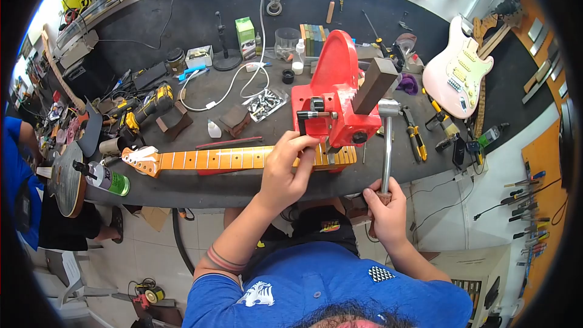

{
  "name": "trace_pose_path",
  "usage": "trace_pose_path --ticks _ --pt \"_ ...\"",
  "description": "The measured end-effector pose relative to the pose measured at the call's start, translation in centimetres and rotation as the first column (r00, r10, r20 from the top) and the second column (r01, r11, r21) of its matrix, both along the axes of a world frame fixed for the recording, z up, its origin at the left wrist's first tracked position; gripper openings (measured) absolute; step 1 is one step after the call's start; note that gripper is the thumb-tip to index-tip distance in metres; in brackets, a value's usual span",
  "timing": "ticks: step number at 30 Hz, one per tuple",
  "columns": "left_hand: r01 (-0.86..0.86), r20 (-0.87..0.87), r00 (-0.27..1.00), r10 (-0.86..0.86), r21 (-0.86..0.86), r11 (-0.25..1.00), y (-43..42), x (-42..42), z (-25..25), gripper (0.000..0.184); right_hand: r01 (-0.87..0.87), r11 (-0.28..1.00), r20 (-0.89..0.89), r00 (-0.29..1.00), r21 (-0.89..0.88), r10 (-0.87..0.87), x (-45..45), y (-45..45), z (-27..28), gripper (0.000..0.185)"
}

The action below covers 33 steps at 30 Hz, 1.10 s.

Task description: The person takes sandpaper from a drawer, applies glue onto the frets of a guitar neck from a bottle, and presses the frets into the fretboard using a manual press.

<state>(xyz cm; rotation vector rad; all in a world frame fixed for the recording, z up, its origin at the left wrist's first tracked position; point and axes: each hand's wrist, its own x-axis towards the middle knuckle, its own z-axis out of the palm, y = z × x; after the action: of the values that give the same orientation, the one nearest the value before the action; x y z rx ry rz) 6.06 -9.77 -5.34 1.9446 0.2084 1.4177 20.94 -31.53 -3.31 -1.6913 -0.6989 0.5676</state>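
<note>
A red arbor press (340, 106) stands on the bench in front of me, its dark square ram (375, 85) rising at an angle. My right hand (387, 212) is wrapped around the brown grip of the press's metal lever (387, 158), which hangs down toward me. Under the press lies a maple guitar neck (234, 158) with frets across its fingerboard, its headstock (143, 161) to the left. My left hand (286, 170) is over the neck, close to the press head, fingers curled in a pinch. What sits between those fingertips is hidden.
Left of the neck are a green-liquid spray bottle (112, 181) and a yellow drill (152, 106). Pliers (415, 136) lie right of the lever, near a pink guitar body (458, 73). A bag of small metal parts (267, 104) lies behind. Another person's blue sleeve (21, 164) shows far left.
</note>
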Motion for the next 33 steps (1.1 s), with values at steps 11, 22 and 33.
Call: trace_pose_path --ticks 11,22,33 --pt "-0.144 0.089 0.988 0.124 0.277 0.950 2.9 -4.5 6.4 0.022 0.004 1.000 -0.061 0.998 0.000 -0.004 0.1 0.1 0.1 0.016" --pt "-0.090 -0.071 0.989 0.128 0.398 0.913 4.9 -1.8 9.6 0.013 0.001 1.000 -0.109 0.994 -0.007 -0.002 -0.2 0.2 0.9 0.014" --pt "-0.145 -0.045 0.983 0.180 0.420 0.896 4.3 -1.1 9.7 0.017 -0.008 1.000 -0.099 0.995 -0.005 0.007 0.0 0.2 0.6 0.015"
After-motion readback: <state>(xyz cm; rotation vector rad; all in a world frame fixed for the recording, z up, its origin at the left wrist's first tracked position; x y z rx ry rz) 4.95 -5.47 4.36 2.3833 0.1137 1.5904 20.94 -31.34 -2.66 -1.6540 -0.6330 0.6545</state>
